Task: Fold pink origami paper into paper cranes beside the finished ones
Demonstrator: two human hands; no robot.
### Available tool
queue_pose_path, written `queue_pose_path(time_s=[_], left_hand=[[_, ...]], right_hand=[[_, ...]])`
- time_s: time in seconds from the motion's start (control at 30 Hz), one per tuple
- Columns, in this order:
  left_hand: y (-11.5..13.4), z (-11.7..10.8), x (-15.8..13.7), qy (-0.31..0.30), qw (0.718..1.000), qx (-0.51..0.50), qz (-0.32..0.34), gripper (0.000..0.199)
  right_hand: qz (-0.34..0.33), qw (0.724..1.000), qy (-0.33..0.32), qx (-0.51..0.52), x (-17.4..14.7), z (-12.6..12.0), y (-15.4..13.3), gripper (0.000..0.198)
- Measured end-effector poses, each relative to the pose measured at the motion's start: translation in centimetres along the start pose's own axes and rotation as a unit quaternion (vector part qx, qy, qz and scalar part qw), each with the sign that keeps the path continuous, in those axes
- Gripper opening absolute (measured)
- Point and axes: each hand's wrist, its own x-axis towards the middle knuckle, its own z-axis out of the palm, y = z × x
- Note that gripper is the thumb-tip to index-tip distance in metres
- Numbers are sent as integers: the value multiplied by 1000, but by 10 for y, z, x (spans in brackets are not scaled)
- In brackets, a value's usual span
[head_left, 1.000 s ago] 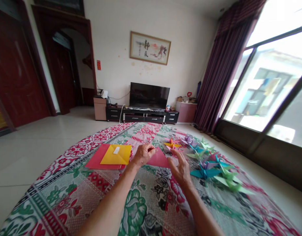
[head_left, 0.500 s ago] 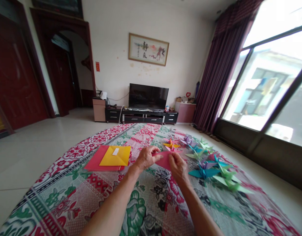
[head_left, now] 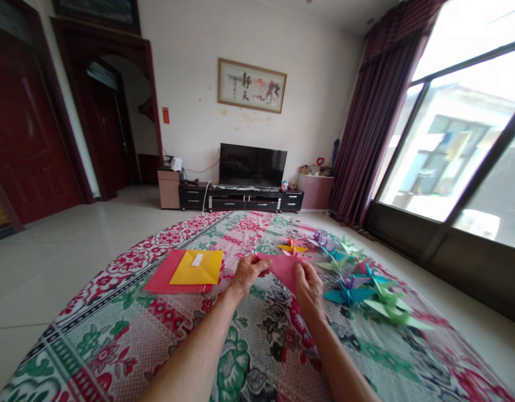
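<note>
A pink sheet of folded paper [head_left: 284,269] is stretched between my two hands above the patterned tablecloth. My left hand [head_left: 249,274] pinches its left corner between thumb and fingers. On the other side, my right hand [head_left: 309,286] grips the right edge, thumb on top. Just beyond the paper stand a yellow paper crane [head_left: 291,246] and a pink one, the latter partly hidden by the sheet. Several more folded cranes lie to the right, among them a blue crane [head_left: 348,293] close to my right hand and a light green crane [head_left: 394,310].
Left of my hands, a yellow paper square [head_left: 203,273] with a small white piece on it rests on red paper sheets [head_left: 160,278]. The floral tablecloth [head_left: 236,363] covers a round table. A television [head_left: 253,165] on a low black cabinet stands against the far wall.
My hands have moved slightly apart, and the pink paper is now spread wider and flatter between them. My left hand has closed on its corner. The cranes and stacked paper stay put.
</note>
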Motion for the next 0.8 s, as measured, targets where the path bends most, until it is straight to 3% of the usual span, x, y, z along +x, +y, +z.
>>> queue_pose_path(time_s=[0.4,0.8], left_hand=[[-1,-2,0,3,1000,3,17,33],[3,0,-2,19,1000,-13,5,39]], right_hand=[[9,999,14,-34,0,1,3,39],[-84,982,71,-155,-3,-1,-3,33]])
